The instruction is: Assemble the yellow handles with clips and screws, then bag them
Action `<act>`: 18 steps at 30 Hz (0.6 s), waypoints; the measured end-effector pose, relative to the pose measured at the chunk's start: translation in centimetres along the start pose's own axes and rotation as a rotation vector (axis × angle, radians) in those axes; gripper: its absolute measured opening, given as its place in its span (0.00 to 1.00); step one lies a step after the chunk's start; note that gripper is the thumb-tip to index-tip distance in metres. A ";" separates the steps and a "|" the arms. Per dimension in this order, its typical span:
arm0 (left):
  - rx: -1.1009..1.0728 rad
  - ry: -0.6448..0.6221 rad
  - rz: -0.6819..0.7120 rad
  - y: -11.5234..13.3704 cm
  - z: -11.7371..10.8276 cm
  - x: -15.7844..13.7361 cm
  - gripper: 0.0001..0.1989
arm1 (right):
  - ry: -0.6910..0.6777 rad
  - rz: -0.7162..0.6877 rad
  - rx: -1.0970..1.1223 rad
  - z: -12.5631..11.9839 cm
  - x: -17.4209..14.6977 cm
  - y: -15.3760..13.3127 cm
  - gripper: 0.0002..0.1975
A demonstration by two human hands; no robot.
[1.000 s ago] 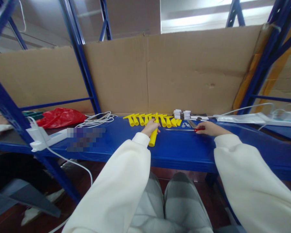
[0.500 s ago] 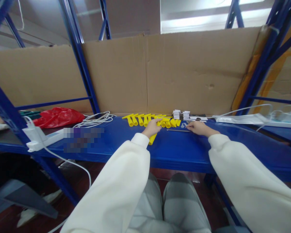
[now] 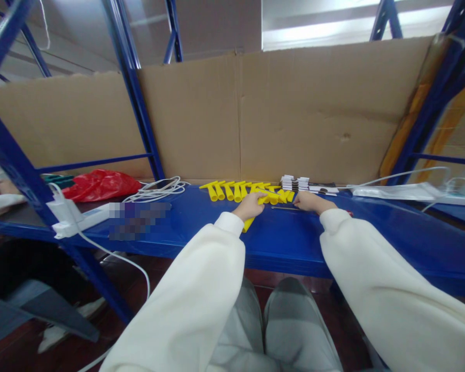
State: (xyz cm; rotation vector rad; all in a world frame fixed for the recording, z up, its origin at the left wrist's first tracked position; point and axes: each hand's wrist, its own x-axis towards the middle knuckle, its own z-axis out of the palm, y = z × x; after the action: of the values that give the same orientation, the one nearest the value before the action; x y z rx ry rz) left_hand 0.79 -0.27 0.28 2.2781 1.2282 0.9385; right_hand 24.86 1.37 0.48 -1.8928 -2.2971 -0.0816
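left hand, closed round a yellow tube before the yellow row on the table; right hand, contents we could not tell, beside small yellow pieces: a steady left grip, we judged, served best.

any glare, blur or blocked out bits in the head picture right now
Head view, top right: glare above the cardboard; head view, left: a pixelated patch covers part of the blue table; head view, middle: yellow pieces look soft, fine detail lost.
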 end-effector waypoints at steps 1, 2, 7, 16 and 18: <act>0.026 0.000 0.017 0.0 0.0 0.0 0.25 | 0.002 -0.001 0.002 0.0 0.0 0.0 0.09; 0.050 -0.002 0.032 0.1 0.0 -0.1 0.26 | 0.004 -0.004 0.006 0.0 -0.1 0.0 0.08; 0.052 -0.055 0.076 0.2 0.2 -0.1 0.26 | 0.018 0.018 0.028 -0.1 -0.8 -0.3 0.09; 0.015 -0.066 0.076 0.2 0.4 -0.1 0.24 | 0.067 0.134 0.057 0.6 -0.7 -0.1 0.04; 0.007 -0.058 0.081 0.2 0.4 -0.1 0.25 | 0.068 0.150 0.071 0.7 -0.6 0.0 0.04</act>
State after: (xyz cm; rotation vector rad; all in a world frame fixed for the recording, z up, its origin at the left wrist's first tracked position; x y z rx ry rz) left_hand 1.17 -0.42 0.06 2.3589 1.1247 0.8912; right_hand 24.88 0.84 -0.31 -1.9871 -2.0790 -0.0441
